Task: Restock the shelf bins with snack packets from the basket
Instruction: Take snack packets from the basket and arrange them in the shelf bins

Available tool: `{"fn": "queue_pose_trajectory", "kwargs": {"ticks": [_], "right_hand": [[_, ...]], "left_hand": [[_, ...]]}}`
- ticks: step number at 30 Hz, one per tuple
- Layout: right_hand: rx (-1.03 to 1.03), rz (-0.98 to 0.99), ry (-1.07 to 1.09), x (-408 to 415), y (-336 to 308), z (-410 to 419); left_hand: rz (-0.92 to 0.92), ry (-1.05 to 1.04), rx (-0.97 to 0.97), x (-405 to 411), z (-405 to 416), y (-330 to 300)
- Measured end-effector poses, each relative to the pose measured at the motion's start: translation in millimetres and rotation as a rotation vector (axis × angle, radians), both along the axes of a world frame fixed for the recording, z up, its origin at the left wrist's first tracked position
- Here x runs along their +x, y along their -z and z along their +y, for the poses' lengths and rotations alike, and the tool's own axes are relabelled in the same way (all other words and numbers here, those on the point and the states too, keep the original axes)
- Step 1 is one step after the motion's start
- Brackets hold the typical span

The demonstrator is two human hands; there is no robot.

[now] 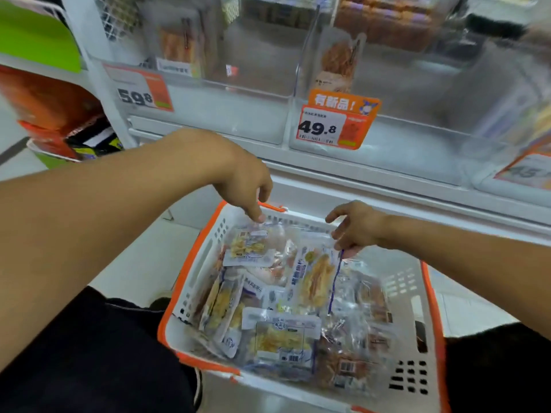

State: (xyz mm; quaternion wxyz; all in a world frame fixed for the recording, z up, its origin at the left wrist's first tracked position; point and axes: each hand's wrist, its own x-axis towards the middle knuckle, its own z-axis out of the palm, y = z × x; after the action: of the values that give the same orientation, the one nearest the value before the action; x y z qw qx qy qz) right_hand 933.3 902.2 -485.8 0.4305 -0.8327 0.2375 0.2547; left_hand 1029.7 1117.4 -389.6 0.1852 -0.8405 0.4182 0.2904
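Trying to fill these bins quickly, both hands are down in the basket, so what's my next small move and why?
Probably lift the packet your right hand pinches by its top edge toward the bin behind the 49.8 tag; it looks nearly bare.

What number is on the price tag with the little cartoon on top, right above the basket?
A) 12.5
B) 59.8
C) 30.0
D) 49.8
D: the orange price tag with the cartoon topper, clipped to the clear shelf bin above the basket, reads 49.8; the other readable tag, further left, has no cartoon.
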Motion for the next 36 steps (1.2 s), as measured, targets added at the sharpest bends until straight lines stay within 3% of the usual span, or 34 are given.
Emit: {"fn": "queue_pose_trajectory", "kwargs": {"ticks": [3, 5, 9, 11, 13, 16, 19, 23, 26, 32, 36], "right_hand": [[0.028, -0.142, -0.076, -3.6, -57.0, -24.0], [0.111, -0.303, -0.057, -13.5, -102.7, -43.2], [0.298, -0.683, 0.023, -41.4, -164.9, -76.4], [0.32, -0.835, 0.087, -50.2, -180.5, -94.7], [0.277, -0.911, 0.135, -61.5, -190.3, -113.9], [0.123, -0.883, 0.115, -80.6, -194.7, -145.7], [-0.022, -1.033, 0.191, -98.4, -201.0, -190.8], [-0.153, -1.231, 0.393, -134.6, -206.8, -265.8], [-0.447, -1.111, 0.365, -141.0, -190.3, -305.4], [-0.493, -0.844, 0.149, -89.0, -152.4, -313.2], [-0.527, -0.807, 0.193, -70.3, -136.5, -312.1]], "left_hand": [[0.021, -0.045, -0.142, 0.8, -15.4, -5.7], [0.131, -0.149, -0.322, -2.4, -25.1, -2.0], [0.731, -0.507, -0.896, -24.0, -56.0, 5.0], [0.889, -0.54, -1.079, -36.4, -79.8, -0.5], [0.86, -0.531, -1.251, -51.0, -106.5, -13.5], [0.634, -0.443, -1.456, -58.4, -156.1, -35.2], [0.491, -0.321, -1.525, -63.9, -212.9, -60.0], [0.38, -0.375, -1.565, -63.4, -273.5, -79.7], [0.329, -0.416, -1.547, -57.7, -299.5, -71.7], [0.326, -0.556, -1.51, -57.1, -307.2, -50.4], [0.318, -0.53, -1.498, -52.3, -293.1, -39.8]]}}
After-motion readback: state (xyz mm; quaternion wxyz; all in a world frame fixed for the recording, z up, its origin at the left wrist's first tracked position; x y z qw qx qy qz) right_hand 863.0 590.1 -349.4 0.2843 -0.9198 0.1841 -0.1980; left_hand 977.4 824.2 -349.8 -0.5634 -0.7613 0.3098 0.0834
